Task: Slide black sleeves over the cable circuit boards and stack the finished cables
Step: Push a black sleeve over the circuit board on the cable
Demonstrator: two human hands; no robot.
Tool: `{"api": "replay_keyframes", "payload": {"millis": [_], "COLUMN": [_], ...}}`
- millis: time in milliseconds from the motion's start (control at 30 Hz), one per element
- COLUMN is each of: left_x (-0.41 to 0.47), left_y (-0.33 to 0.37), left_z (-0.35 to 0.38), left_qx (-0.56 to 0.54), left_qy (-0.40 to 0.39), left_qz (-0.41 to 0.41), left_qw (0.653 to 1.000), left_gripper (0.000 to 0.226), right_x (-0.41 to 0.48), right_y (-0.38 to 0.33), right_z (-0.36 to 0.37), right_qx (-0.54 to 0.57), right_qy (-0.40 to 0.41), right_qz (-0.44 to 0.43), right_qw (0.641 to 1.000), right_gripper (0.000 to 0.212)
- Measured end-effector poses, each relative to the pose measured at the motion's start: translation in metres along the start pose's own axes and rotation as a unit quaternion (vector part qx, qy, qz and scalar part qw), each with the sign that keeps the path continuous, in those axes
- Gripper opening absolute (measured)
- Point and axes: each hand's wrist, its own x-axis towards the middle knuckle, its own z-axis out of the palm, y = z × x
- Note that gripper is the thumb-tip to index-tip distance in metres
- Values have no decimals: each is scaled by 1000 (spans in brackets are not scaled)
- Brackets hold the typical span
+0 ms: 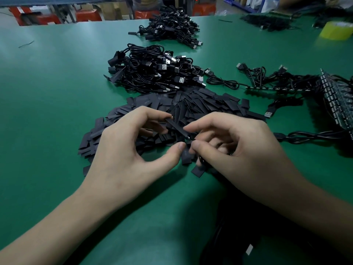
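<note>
Head view: one black sleeve (174, 126) is held slantwise just above the heap of loose sleeves (206, 104), near the table's middle. The left hand (122, 150) pinches it, forefinger at its far end and thumb near its lower end, the other fingers curled behind. At the sleeve's lower mouth the right hand (238, 146) pinches the cable end (188, 138) between forefinger and thumb; only a small dark tip shows, and whether the circuit board is already inside the sleeve cannot be told.

The step in hand looks like the threading itself: the sleeve meeting the cable end, not yet pushed home. The next move likely calls for keeping the sleeve's mouth open and in line with the board, then drawing the sleeve along while the right hand holds the cable steady.

Beyond the loose sleeves lies a stack of coiled cables (152, 71), probably the finished ones, where this cable should go; a second heap (172, 25) sits farther back. To the right, on the green table (47, 92), unsleeved cables (277, 83) trail toward a panel of boards (336, 96).
</note>
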Motion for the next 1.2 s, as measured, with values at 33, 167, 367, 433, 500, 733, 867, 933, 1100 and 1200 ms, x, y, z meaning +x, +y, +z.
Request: {"api": "replay_keyframes", "payload": {"millis": [33,167,367,433,500,733,867,933,1100,1200], "left_x": [0,-1,-2,-2,-1,-3,-4,-4,-4,-4], "left_y": [1,4,5,5,5,5,6,6,6,7], "left_z": [0,1,1,1,1,4,5,5,4,3], "left_qx": [-1,-9,25,51,84,132,133,129,114,118], "left_qy": [2,12,15,16,12,3,9,7,-6,-16], "left_qz": [1,14,25,38,44,39,30,21,7,1], "left_qw": [1000,1000,999,998,995,990,991,991,993,993], "left_gripper": [43,43,43,43,45,45,45,45,43,42], "right_x": [0,2,0,0,0,-3,-3,-3,-4,-6], "right_y": [-1,1,1,-1,-2,-3,-2,-3,-4,-6], "right_z": [0,1,2,3,4,7,7,8,7,9], "right_qx": [-18,25,-86,-116,-122,-197,-209,-225,-246,-278], "right_qy": [9,-32,-7,7,10,36,40,43,38,28], "right_qz": [-9,50,-19,-36,-37,-96,-107,-116,-107,-116], "right_qw": [1000,998,996,993,992,975,971,967,963,953], "right_gripper": [20,12,7,7,6,2,3,6,8,11]}}
